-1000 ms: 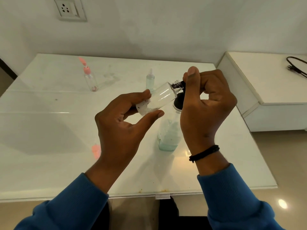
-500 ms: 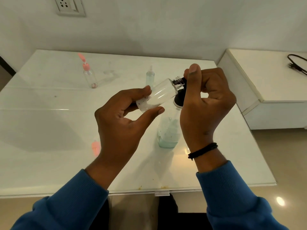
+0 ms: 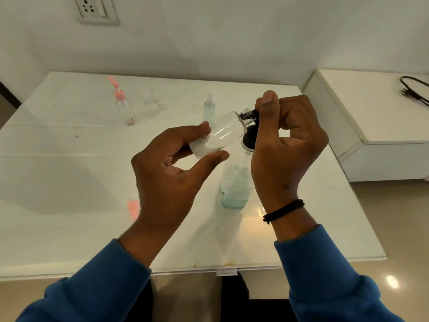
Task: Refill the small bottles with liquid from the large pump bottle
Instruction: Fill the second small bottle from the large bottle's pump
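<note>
My left hand [image 3: 169, 175] pinches a small clear bottle [image 3: 221, 133] by its base, tilted with the neck up and to the right. My right hand [image 3: 285, 147] curls round the black pump head [image 3: 251, 113] of the large pump bottle [image 3: 234, 187], whose nozzle meets the small bottle's threaded neck. The large bottle stands on the white table [image 3: 69, 182] with pale teal liquid low inside. A small bottle with an open pink cap [image 3: 124, 105] and a small teal-filled bottle [image 3: 209, 108] stand farther back. A loose pink cap [image 3: 133, 209] lies left of my left wrist.
A low white cabinet [image 3: 371, 126] stands right of the table with a black cable [image 3: 413, 89] on it. The wall behind carries a socket plate [image 3: 96, 9]. The table's front edge runs just above my sleeves.
Both hands and the small bottle hold nearly the same pose. The view shifts slightly as my head moves.
</note>
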Tool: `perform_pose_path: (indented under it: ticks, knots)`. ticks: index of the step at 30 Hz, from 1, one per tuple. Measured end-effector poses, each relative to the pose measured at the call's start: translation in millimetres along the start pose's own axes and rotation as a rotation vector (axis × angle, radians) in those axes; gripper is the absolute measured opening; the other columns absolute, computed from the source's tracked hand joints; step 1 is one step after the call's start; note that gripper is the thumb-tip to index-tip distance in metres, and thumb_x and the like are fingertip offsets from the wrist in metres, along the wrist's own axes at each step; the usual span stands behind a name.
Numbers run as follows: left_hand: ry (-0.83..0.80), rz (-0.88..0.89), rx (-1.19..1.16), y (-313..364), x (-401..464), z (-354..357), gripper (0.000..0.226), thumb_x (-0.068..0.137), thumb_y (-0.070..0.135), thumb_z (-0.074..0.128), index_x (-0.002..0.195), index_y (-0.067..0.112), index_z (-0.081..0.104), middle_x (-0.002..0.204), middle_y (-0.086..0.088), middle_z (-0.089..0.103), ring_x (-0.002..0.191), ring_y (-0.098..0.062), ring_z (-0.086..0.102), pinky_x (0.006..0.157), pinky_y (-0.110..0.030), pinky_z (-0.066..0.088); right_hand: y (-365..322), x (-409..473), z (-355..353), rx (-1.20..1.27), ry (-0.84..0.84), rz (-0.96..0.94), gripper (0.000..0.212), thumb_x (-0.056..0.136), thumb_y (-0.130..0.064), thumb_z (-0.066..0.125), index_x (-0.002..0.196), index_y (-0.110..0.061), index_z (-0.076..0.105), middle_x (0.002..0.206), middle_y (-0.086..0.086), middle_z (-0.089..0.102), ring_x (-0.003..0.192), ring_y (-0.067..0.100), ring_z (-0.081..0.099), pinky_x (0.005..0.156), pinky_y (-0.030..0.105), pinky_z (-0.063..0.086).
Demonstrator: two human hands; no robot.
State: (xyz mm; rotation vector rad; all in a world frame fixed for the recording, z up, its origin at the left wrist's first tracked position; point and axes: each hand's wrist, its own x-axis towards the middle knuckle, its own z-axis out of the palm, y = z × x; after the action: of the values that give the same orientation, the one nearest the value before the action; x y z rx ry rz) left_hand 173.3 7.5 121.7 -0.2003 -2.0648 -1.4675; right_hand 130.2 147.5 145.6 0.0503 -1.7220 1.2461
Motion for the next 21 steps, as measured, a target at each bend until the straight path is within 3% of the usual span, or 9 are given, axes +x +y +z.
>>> perform_pose_path:
  ticks: [3, 8, 14, 21]
  knots:
    - [0.001, -0.003, -0.011, 1.1, 0.0, -0.1, 0.043, 0.080, 0.025, 0.089, 0.118, 0.011, 0.072, 0.114, 0.007, 0.072, 0.105, -0.010, 0.071, 0.089, -0.020, 0.057, -0.5, 4.3, -1.1, -0.004, 0.012, 0.000, 0.032, 0.097, -0.011, 0.065, 0.066, -0.004, 0.064, 0.067, 0.006, 0.064, 0.064, 0.028, 0.057, 0.063, 0.044, 0.048]
    - [-0.001, -0.002, 0.003, 0.3, 0.4, -0.4, 0.044, 0.080, 0.025, 0.089, 0.118, 0.011, 0.072, 0.114, 0.004, 0.073, 0.105, -0.012, 0.071, 0.089, -0.022, 0.058, -2.1, -1.6, 0.4, 0.022, 0.019, 0.012, 0.026, 0.098, -0.006, 0.065, 0.072, -0.010, 0.066, 0.070, 0.003, 0.063, 0.065, 0.022, 0.057, 0.061, 0.029, 0.046]
    - [0.001, -0.015, -0.001, 2.3, 0.4, 0.2, 0.043, 0.080, 0.026, 0.088, 0.118, 0.017, 0.070, 0.115, 0.011, 0.070, 0.106, -0.007, 0.070, 0.089, -0.016, 0.055, -0.5, 3.2, -0.3, -0.004, 0.020, -0.013, 0.031, 0.097, -0.010, 0.065, 0.067, -0.003, 0.066, 0.067, 0.007, 0.064, 0.063, 0.029, 0.058, 0.062, 0.044, 0.048]
    - [0.000, -0.003, 0.007, 0.0, -0.1, -0.5, 0.044, 0.080, 0.025, 0.088, 0.118, 0.010, 0.072, 0.114, 0.006, 0.072, 0.106, -0.010, 0.071, 0.089, -0.019, 0.057, 0.8, -1.9, 0.8, 0.009, 0.018, -0.013, 0.031, 0.097, -0.008, 0.065, 0.067, -0.001, 0.064, 0.068, 0.009, 0.063, 0.064, 0.026, 0.057, 0.059, 0.038, 0.045]
